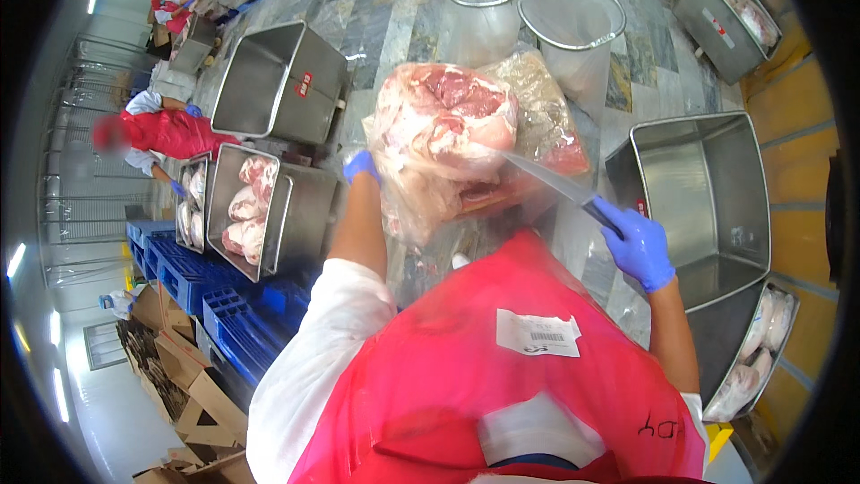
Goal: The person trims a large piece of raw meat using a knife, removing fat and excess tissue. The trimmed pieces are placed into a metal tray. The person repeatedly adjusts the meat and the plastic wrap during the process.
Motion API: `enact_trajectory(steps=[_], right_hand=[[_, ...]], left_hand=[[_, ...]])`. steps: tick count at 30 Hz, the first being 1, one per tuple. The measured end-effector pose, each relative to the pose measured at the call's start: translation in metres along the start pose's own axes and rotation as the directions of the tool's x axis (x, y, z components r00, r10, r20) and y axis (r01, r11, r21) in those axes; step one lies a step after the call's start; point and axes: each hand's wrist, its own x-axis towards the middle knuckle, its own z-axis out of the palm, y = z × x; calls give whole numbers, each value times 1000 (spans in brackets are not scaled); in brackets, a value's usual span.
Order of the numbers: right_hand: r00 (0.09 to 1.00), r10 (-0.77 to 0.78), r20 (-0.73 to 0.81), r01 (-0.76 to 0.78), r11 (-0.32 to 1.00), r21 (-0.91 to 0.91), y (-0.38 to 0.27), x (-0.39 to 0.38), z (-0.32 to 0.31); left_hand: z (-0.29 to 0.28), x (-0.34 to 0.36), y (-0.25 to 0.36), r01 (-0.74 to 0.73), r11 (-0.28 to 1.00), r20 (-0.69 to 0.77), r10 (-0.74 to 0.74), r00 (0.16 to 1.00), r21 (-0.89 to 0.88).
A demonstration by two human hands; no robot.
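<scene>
A large piece of raw meat (448, 116), pink with pale fat, lies in front of me, partly wrapped in clear plastic film (417, 206). My left hand (361, 164), in a blue glove, is closed at the film along the meat's left side; its fingertips are partly hidden. In my blue-gloved right hand (634, 244) is a knife (551, 177) with a dark handle. The blade points left, its tip close to the meat's right side. Beside and beneath the meat, more plastic-wrapped meat (564, 154) shows.
An open steel bin (703, 206) stands at my right, another (269, 81) at far left. A steel bin with meat (246, 215) stands near blue pallets (242, 318). Hoops with clear bags (571, 13) stand ahead. A co-worker in a red apron (184, 130) is at left.
</scene>
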Motion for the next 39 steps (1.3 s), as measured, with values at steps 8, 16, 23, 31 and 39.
enact_trajectory(steps=[8,16,23,31,39], right_hand=[[954,232,-190,-185,954,237,0,-46,-4],[1000,16,-27,-17,1000,-26,-73,3,-12],[982,182,-55,-170,971,170,-70,-44,11],[955,291,-61,-285,953,102,-93,-52,5],[985,165,-39,-161,983,90,-138,12,18]], left_hand=[[-22,19,-11,-471,169,-500,-260,826,-866],[-90,26,70,-366,634,-578,-158,801,-681],[28,46,-55,-103,453,-316,-423,849,-885],[19,17,-62,-621,359,-716,-297,632,-697],[-69,-75,42,-818,574,-814,453,365,-47]])
